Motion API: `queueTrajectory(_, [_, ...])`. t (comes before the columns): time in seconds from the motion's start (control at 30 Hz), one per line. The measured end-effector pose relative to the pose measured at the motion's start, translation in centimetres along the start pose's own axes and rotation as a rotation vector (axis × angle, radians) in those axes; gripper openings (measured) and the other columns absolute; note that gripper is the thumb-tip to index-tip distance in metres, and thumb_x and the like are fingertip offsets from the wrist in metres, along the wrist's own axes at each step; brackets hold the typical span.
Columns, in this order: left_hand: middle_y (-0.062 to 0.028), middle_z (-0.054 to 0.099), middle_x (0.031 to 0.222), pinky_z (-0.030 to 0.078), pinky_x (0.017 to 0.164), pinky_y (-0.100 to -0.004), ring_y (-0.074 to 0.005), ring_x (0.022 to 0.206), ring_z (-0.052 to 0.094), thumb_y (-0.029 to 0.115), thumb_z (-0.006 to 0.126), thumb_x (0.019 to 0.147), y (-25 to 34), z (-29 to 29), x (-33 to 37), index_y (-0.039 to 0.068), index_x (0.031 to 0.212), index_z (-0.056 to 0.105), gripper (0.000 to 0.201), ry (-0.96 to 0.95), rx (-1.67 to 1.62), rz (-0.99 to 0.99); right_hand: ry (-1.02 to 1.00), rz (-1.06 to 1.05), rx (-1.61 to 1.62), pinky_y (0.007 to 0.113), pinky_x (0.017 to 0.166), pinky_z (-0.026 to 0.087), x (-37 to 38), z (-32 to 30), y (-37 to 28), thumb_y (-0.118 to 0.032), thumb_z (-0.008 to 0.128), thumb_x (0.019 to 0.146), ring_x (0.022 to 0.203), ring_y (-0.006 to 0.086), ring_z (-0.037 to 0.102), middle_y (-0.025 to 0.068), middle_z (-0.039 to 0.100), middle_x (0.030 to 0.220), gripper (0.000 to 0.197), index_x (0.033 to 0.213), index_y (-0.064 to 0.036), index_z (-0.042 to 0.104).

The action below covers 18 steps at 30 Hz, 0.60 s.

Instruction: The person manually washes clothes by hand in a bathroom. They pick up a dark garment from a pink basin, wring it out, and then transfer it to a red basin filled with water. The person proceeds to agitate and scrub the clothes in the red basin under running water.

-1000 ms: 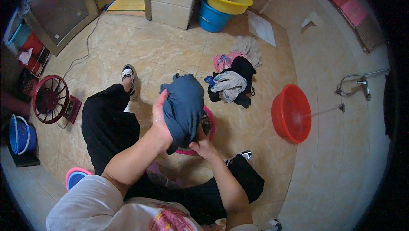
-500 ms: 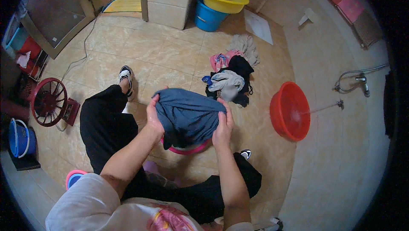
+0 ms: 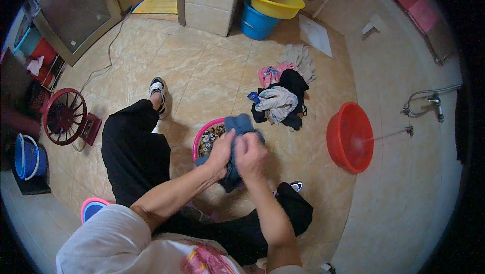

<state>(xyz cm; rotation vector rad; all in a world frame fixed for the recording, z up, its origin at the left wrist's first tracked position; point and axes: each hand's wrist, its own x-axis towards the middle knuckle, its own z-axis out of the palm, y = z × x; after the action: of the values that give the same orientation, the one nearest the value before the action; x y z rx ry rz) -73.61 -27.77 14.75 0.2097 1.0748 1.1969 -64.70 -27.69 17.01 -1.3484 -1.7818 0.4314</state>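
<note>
A blue-grey cloth garment (image 3: 240,124) is bunched up between my two hands, its lower folds hanging down between my wrists. My left hand (image 3: 220,153) is closed around its left side. Pressed close beside it, my right hand (image 3: 251,156) is curled into a fist on the cloth and slightly blurred. Beneath the garment stands a pink-rimmed basin (image 3: 196,145) between my legs, partly covered by my hands and the cloth. A dark patterned surface shows inside it.
A clothes pile (image 3: 277,103) lies on the tiles ahead. At right, water runs from a wall spout into a tilted red basin (image 3: 337,140). A yellow basin (image 3: 275,3) rests on a blue bucket (image 3: 257,24). Left are a dark-red fan (image 3: 65,117) and blue bucket (image 3: 29,157).
The garment was spread wide between my hands; now it is bunched. My hands have come together over the basin, uncovering the basin's left part.
</note>
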Motion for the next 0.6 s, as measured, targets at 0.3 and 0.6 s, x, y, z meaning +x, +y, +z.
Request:
queueTrajectory(0.3, [-0.0073,0.059,0.08,0.045,0.067,-0.0331,-0.018,0.073,0.054,0.027,0.048,0.086,-1.0,-3.6,1.6,0.005,0.086,0.06,0.025,0.002,0.372,0.112,-0.109,-0.062,0.081,0.047,0.049,0.042,-3.2,1.7,-1.5,-0.019,0.058,0.083,0.055,0.0386,0.055,0.0172,0.054,0.063,0.015,0.076,-0.0079,0.051])
queueTrajectory(0.6, [-0.0125,0.062,0.079,0.046,0.069,-0.0344,-0.0244,0.073,0.058,0.022,0.048,0.084,-0.2,-5.4,3.8,0.005,0.085,0.059,0.02,-0.05,1.184,0.774,-0.171,-0.258,0.192,0.045,0.051,0.043,-4.7,0.9,-5.0,-0.012,0.059,0.08,0.057,0.0363,0.055,0.0152,0.052,0.062,0.01,0.074,-0.0061,0.053])
